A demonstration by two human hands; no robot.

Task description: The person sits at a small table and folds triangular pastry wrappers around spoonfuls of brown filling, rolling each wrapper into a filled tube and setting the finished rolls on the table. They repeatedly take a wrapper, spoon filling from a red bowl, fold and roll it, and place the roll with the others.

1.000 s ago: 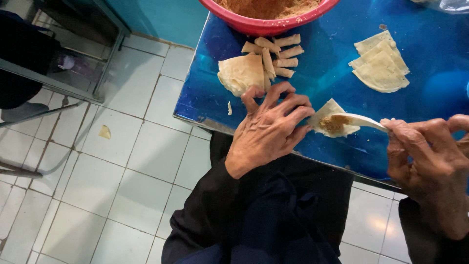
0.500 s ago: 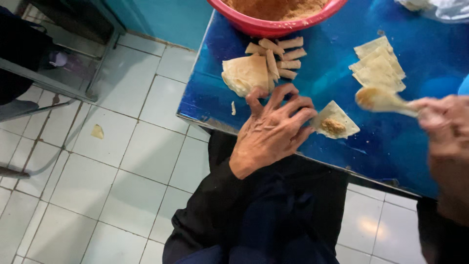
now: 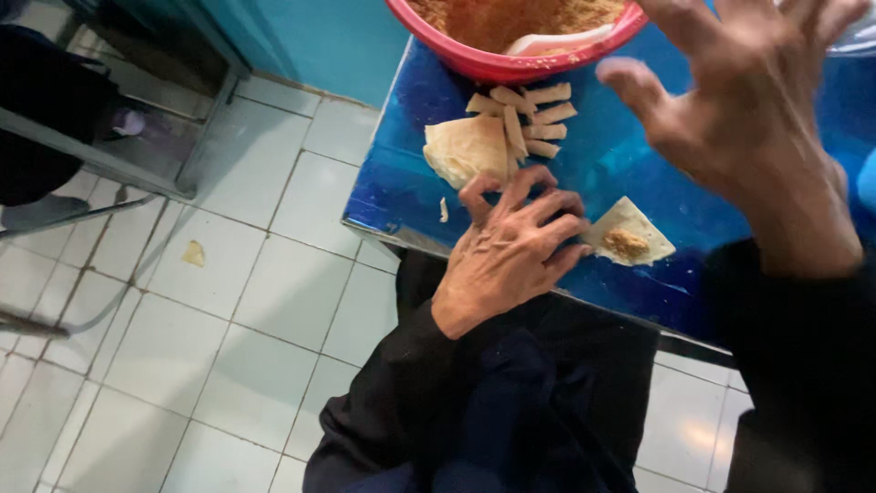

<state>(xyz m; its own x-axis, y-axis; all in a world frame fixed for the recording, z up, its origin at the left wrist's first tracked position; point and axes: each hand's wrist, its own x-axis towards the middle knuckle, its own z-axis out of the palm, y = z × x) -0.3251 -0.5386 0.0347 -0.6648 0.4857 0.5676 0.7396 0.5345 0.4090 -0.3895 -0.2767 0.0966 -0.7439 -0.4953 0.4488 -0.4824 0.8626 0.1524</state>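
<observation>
My left hand (image 3: 511, 251) rests fingers-spread on the blue table (image 3: 401, 196) near its front edge, fingertips touching the left corner of a pale dough wrapper (image 3: 628, 236) that carries a small brown heap of filling. My right hand (image 3: 739, 110) hovers high above the table, fingers apart and empty. Beyond the left hand lie a stack of wrappers (image 3: 467, 148) and several rolled pieces (image 3: 529, 117). A red bowl (image 3: 497, 64) of brown filling stands at the far edge, with a white spoon (image 3: 561, 41) lying in it.
White tiled floor (image 3: 182, 329) spreads to the left, with a scrap (image 3: 192, 253) lying on it. A metal frame (image 3: 109, 164) and a dark shape stand at far left. A teal wall (image 3: 319, 46) rises behind the table. My dark clothing fills the lower middle.
My right hand carried the spoon from the wrapper up to the bowl, left it there, and now hovers open. The left hand stayed put. The view shifted closer.
</observation>
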